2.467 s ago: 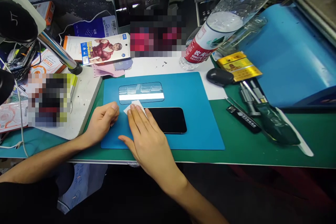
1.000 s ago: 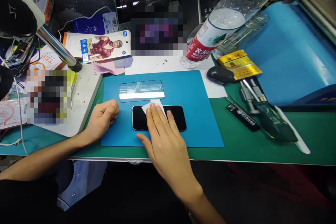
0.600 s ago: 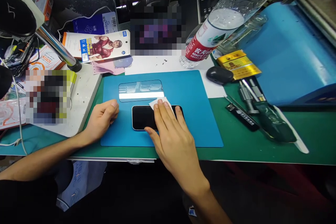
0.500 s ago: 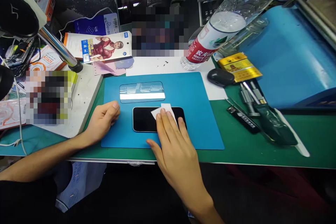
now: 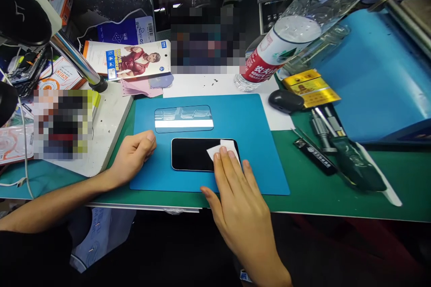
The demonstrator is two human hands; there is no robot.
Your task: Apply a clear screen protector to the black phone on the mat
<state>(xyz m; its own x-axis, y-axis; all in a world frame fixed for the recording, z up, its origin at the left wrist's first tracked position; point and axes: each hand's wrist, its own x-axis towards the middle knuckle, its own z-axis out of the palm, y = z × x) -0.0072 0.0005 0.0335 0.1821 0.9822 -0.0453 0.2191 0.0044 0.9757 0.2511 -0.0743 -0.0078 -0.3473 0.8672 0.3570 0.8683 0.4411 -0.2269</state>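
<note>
A black-screened smartphone [image 5: 191, 154] lies face up on the blue mat [image 5: 262, 157]. Near the phone's right end, the outstretched fingers of my right hand [image 5: 244, 202] press a small white wipe [image 5: 215, 150] flat against the glass. My right thumb is spread away to the left. Closed into a loose fist, my left hand [image 5: 134, 154] rests at the mat's left side, beside the phone and apart from it; nothing sticks out of it. Behind the phone lies a clear screen protector [image 5: 183, 118] with a dark border and a white strip along its lower part.
A tilted-looking water bottle [image 5: 266, 56], a black mouse [image 5: 285, 101] and a yellow pack [image 5: 311, 87] stand behind on the right. Nearer lie a black tool [image 5: 314, 156] and a green-handled tool [image 5: 360, 163]. Leftward are a lamp post [image 5: 76, 58], boxes [image 5: 139, 60] and a white board [image 5: 112, 116].
My right hand has slid the white wipe rightward along the phone screen, baring more of its middle. My left fist keeps its place. The whole view has shifted slightly.
</note>
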